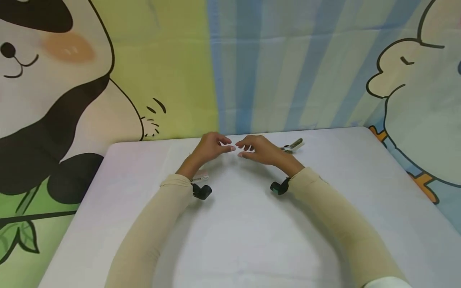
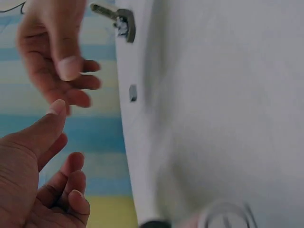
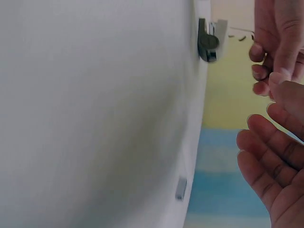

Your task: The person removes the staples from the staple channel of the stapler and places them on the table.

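Observation:
Both hands hover over the far part of the white table (image 1: 237, 240), fingertips almost meeting. My left hand (image 1: 210, 149) has loosely bent fingers, with nothing seen in them. Facing it, my right hand (image 1: 264, 151) is relaxed too, thumb apart from its fingers. Beyond the right wrist lies an olive-handled thing with a metal part (image 2: 118, 21). A small grey block (image 2: 133, 92) is by the far edge, hidden behind the hands in the head view. On the left side, a dark green and whitish device (image 3: 209, 40) sits at that edge.
Beside the left wrist lies a pink and white object (image 1: 201, 176), cut off at the bottom of the left wrist view. Dark cameras (image 1: 202, 192) are strapped on both wrists. A printed cloth with cartoon figures and stripes (image 1: 273, 72) hangs behind the table.

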{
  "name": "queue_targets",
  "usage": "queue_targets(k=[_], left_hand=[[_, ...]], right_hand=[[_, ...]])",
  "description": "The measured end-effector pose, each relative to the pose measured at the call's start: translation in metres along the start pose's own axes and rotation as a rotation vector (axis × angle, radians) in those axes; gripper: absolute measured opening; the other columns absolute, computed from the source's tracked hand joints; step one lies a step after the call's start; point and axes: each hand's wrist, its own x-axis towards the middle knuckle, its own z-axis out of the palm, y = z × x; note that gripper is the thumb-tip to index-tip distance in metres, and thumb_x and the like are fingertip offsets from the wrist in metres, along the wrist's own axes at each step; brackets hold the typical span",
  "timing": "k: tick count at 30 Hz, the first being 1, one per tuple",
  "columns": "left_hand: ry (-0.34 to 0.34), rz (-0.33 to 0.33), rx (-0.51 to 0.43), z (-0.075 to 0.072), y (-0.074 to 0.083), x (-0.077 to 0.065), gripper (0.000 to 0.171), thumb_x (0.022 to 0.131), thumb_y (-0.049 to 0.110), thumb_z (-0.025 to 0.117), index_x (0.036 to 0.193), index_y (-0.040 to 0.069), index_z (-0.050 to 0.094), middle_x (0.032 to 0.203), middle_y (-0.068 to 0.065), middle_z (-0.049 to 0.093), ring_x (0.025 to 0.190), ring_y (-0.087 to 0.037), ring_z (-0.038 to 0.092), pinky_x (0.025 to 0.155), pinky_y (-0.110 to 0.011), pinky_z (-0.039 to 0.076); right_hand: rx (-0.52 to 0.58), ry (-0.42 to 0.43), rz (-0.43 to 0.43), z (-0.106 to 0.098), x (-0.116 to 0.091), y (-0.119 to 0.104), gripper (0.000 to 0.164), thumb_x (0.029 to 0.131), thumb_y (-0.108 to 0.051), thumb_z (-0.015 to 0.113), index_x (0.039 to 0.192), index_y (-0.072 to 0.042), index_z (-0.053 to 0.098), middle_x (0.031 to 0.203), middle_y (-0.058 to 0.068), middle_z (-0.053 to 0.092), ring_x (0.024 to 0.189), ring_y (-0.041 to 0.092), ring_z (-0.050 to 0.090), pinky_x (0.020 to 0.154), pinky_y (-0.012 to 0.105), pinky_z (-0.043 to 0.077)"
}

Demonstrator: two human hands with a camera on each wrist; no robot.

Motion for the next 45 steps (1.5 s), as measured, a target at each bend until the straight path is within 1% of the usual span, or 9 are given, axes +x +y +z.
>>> queue_targets(k=[6,11,16,21,25,30,36,40,45], left_hand=[[0.014,-0.054,0.033,-0.017,-0.018,-0.023,0.035,0.085,0.033,0.077,0.109,0.007,0.074,0.101,-0.003,0.069,0.086,-0.021,0.057,0.070,-0.036,0.048],[0.044,-0.070,0.019,-0.031,-0.042,-0.056,0.032,0.084,0.033,0.078,0.106,0.010,0.076,0.098,-0.004,0.067,0.084,-0.022,0.055,0.067,-0.036,0.045],[0.034,-0.107,-0.003,-0.040,-0.061,-0.090,0.042,0.081,0.036,0.080,0.112,0.009,0.073,0.103,-0.006,0.067,0.087,-0.021,0.056,0.067,-0.035,0.045],[-0.050,-0.109,-0.008,-0.038,-0.072,-0.107,0.047,0.077,0.030,0.084,0.114,0.003,0.071,0.096,-0.006,0.065,0.081,-0.020,0.054,0.067,-0.033,0.044],[-0.036,-0.110,-0.001,-0.030,-0.079,-0.112,0.036,0.076,0.019,0.084,0.104,0.000,0.072,0.083,-0.005,0.058,0.076,-0.018,0.048,0.065,-0.032,0.040],[0.006,-0.077,-0.012,-0.019,-0.080,-0.116,0.018,0.082,0.012,0.079,0.095,0.002,0.072,0.084,-0.005,0.057,0.077,-0.018,0.050,0.066,-0.033,0.042],[-0.028,-0.029,-0.014,-0.007,-0.067,-0.121,0.012,0.083,0.015,0.078,0.090,0.008,0.070,0.085,-0.001,0.061,0.077,-0.016,0.052,0.068,-0.033,0.044],[-0.049,0.020,-0.044,-0.005,-0.057,-0.124,0.011,0.083,0.014,0.079,0.088,0.010,0.070,0.085,0.002,0.062,0.078,-0.015,0.054,0.069,-0.032,0.046],[-0.049,0.098,-0.110,0.000,-0.043,-0.126,0.010,0.082,0.009,0.078,0.089,0.011,0.072,0.086,0.004,0.064,0.078,-0.013,0.056,0.069,-0.029,0.049]], right_hand=[[0.033,-0.068,-0.006,0.018,0.018,-0.009,0.036,0.092,-0.021,0.070,0.122,-0.001,0.066,0.111,0.011,0.067,0.094,0.019,0.062,0.082,0.033,0.051],[0.113,-0.126,-0.032,0.039,0.034,-0.028,0.037,0.093,-0.019,0.069,0.123,0.002,0.065,0.113,0.015,0.065,0.099,0.022,0.063,0.083,0.030,0.051],[0.193,-0.196,-0.035,0.064,0.047,-0.044,0.038,0.091,-0.017,0.071,0.124,0.000,0.064,0.115,0.011,0.064,0.103,0.020,0.061,0.086,0.026,0.049],[0.193,-0.244,-0.048,0.084,0.061,-0.056,0.036,0.089,-0.010,0.072,0.123,-0.001,0.065,0.116,0.009,0.063,0.105,0.019,0.059,0.087,0.023,0.047],[0.097,-0.258,-0.063,0.093,0.068,-0.064,0.030,0.090,-0.011,0.071,0.119,-0.004,0.068,0.110,0.005,0.065,0.097,0.012,0.057,0.082,0.021,0.045],[0.023,-0.268,-0.045,0.092,0.066,-0.069,0.023,0.090,-0.015,0.072,0.112,-0.008,0.072,0.104,0.000,0.067,0.092,0.009,0.056,0.080,0.022,0.044],[-0.068,-0.356,-0.089,0.078,0.053,-0.075,0.017,0.090,-0.018,0.072,0.105,-0.009,0.073,0.092,-0.003,0.065,0.078,0.007,0.055,0.070,0.021,0.044],[-0.060,-0.381,-0.101,0.067,0.040,-0.081,0.016,0.090,-0.018,0.072,0.103,-0.008,0.073,0.089,-0.005,0.063,0.074,0.006,0.053,0.067,0.020,0.044],[-0.020,-0.349,-0.086,0.055,0.020,-0.083,0.016,0.090,-0.016,0.072,0.105,-0.009,0.072,0.091,-0.006,0.062,0.079,0.008,0.055,0.071,0.022,0.045]])
